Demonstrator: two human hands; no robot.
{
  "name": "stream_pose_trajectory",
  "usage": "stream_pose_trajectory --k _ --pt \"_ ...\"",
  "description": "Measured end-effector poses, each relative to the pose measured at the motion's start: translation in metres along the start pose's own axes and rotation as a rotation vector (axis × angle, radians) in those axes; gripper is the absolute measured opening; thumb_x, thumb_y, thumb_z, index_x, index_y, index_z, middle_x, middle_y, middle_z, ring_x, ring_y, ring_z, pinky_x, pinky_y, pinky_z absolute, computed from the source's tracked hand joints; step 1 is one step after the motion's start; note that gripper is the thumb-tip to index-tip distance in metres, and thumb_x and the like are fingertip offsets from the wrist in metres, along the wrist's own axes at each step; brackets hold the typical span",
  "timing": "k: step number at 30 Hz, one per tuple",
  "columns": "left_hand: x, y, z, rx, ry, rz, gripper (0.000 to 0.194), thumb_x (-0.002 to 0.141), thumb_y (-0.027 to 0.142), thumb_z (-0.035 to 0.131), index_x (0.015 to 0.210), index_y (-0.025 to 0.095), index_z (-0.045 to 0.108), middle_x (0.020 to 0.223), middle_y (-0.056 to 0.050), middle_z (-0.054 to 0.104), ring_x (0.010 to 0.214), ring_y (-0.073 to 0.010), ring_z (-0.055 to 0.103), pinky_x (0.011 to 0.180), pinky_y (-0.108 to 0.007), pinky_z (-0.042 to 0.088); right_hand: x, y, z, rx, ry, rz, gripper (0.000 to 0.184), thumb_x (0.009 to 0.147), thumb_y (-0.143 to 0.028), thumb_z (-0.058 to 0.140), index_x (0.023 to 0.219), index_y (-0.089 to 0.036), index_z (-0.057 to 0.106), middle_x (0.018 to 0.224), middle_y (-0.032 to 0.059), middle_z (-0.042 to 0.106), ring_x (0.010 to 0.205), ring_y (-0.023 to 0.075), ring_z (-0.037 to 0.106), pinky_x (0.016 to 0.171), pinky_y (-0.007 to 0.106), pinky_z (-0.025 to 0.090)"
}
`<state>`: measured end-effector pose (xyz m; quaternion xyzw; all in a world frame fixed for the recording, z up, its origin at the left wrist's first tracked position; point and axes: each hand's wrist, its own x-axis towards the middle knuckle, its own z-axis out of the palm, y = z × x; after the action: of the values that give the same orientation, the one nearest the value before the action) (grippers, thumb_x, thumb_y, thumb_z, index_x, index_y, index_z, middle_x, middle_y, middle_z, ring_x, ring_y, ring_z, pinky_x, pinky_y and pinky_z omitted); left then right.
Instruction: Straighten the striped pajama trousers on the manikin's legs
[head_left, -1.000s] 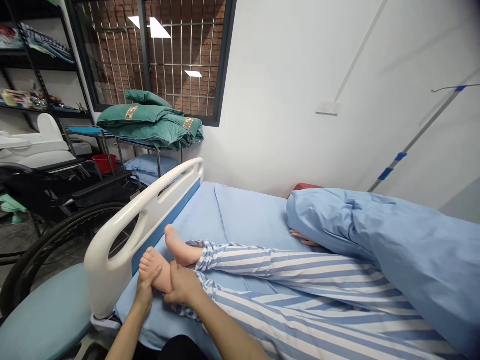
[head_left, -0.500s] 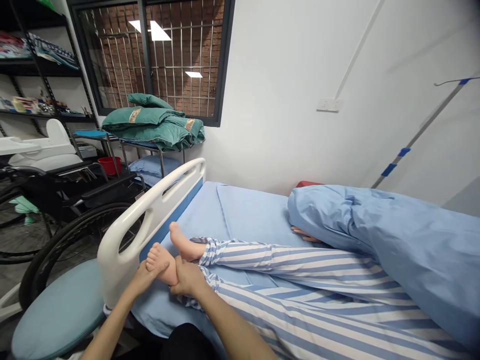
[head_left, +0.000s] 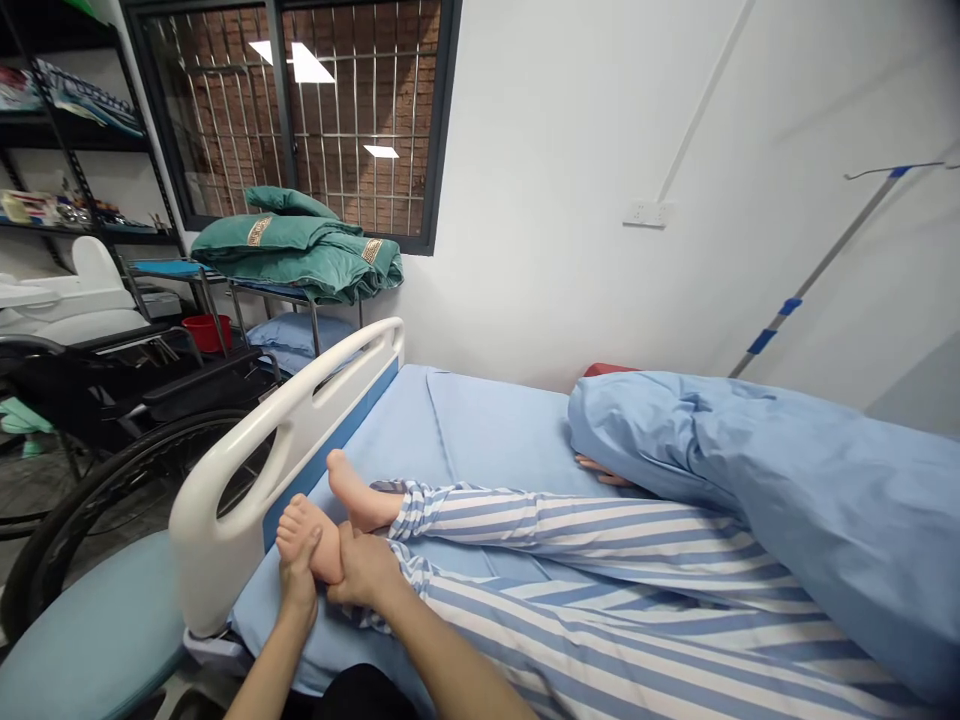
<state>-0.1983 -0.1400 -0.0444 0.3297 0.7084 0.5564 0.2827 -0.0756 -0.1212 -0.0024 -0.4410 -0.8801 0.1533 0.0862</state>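
A person lies on a hospital bed in blue-and-white striped pyjama trousers (head_left: 600, 545), with both bare feet toward the footboard. My left hand (head_left: 298, 580) presses against the sole of the nearer bare foot (head_left: 306, 535), its fingers pointing up toward the toes. My right hand (head_left: 364, 570) wraps around the ankle of that same foot, just above the trouser cuff. The other bare foot (head_left: 356, 492) rests untouched, a little farther off. A light blue blanket (head_left: 780, 480) covers the person's upper body, with only a hand (head_left: 602, 472) showing below its edge.
A white bed footboard (head_left: 247, 470) stands just left of the feet, and a black wheelchair (head_left: 127, 440) with a blue seat (head_left: 90, 630) stands beyond it. Green folded quilts (head_left: 292, 250) lie on a metal rack under a barred window (head_left: 300, 110).
My left hand has shifted from lying across the foot to upright along the sole. My right hand stays on the ankle. The view has swung slightly.
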Motion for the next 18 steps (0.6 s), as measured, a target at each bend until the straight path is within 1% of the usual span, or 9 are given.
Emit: stream_pose_trajectory --k 1,3,7,10,12,14,16,18 --pt "0.001 -0.003 0.003 -0.033 0.019 -0.008 0.056 0.076 0.049 0.037 0.117 0.011 0.038 0.122 -0.013 0.052 0.104 -0.0202 0.055 0.080 -0.027 0.049 0.001 0.000 0.000 0.000 -0.002 -0.003 0.066 0.050 -0.043 0.066 0.104 -0.018 0.040 0.094 0.0098 0.059 0.073 0.0270 0.061 0.057 0.033 0.046" --pt "0.004 -0.006 0.003 -0.053 -0.002 0.022 0.051 0.074 0.046 0.043 0.114 0.014 0.041 0.121 -0.010 0.053 0.106 -0.0206 0.054 0.082 -0.028 0.049 0.002 0.000 0.001 -0.001 -0.001 -0.010 0.067 0.049 -0.043 0.067 0.105 -0.017 0.040 0.096 0.0106 0.059 0.074 0.0277 0.061 0.058 0.034 0.046" --pt "0.012 -0.004 -0.009 -0.078 -0.095 0.116 0.051 0.070 0.045 0.049 0.112 0.017 0.044 0.119 -0.006 0.054 0.105 -0.0200 0.054 0.084 -0.029 0.047 0.004 0.001 0.000 0.021 -0.005 -0.004 0.068 0.048 -0.042 0.068 0.104 -0.016 0.040 0.095 0.0116 0.059 0.075 0.0286 0.060 0.059 0.035 0.046" --pt "0.014 0.002 -0.020 -0.045 -0.169 0.117 0.052 0.066 0.047 0.053 0.108 0.016 0.047 0.116 -0.007 0.056 0.103 -0.0193 0.054 0.084 -0.026 0.046 0.004 0.001 0.000 0.033 -0.010 -0.006 0.067 0.049 -0.042 0.068 0.104 -0.015 0.040 0.094 0.0122 0.060 0.074 0.0291 0.060 0.058 0.036 0.045" --pt "0.015 0.008 -0.027 0.041 -0.223 0.105 0.049 0.064 0.047 0.055 0.102 0.016 0.052 0.108 -0.007 0.060 0.100 -0.0207 0.056 0.082 -0.026 0.046 0.003 0.000 -0.001 0.040 -0.013 -0.003 0.067 0.049 -0.043 0.067 0.104 -0.015 0.041 0.093 0.0117 0.060 0.073 0.0287 0.059 0.057 0.036 0.044" --pt "0.015 0.016 -0.035 0.173 -0.257 0.109 0.042 0.063 0.046 0.057 0.092 0.016 0.056 0.099 -0.008 0.064 0.095 -0.0230 0.057 0.079 -0.026 0.045 0.002 -0.001 -0.004 0.061 -0.006 0.007 0.064 0.049 -0.042 0.068 0.102 -0.015 0.043 0.091 0.0102 0.059 0.075 0.0270 0.058 0.060 0.034 0.043" --pt "0.015 0.024 -0.042 0.323 -0.266 0.115 0.039 0.062 0.048 0.056 0.085 0.016 0.059 0.089 -0.010 0.066 0.092 -0.0261 0.059 0.077 -0.029 0.044 0.000 -0.002 -0.007 0.095 0.031 0.000 0.058 0.050 -0.041 0.068 0.097 -0.015 0.046 0.090 0.0087 0.058 0.079 0.0254 0.057 0.065 0.033 0.042" --pt "0.013 0.031 -0.048 0.433 -0.252 0.120 0.043 0.063 0.052 0.055 0.084 0.015 0.061 0.084 -0.012 0.066 0.089 -0.0288 0.059 0.075 -0.032 0.043 -0.002 -0.004 -0.010 0.151 0.089 -0.037 0.052 0.053 -0.040 0.067 0.094 -0.015 0.049 0.091 0.0072 0.057 0.084 0.0243 0.054 0.070 0.032 0.041"
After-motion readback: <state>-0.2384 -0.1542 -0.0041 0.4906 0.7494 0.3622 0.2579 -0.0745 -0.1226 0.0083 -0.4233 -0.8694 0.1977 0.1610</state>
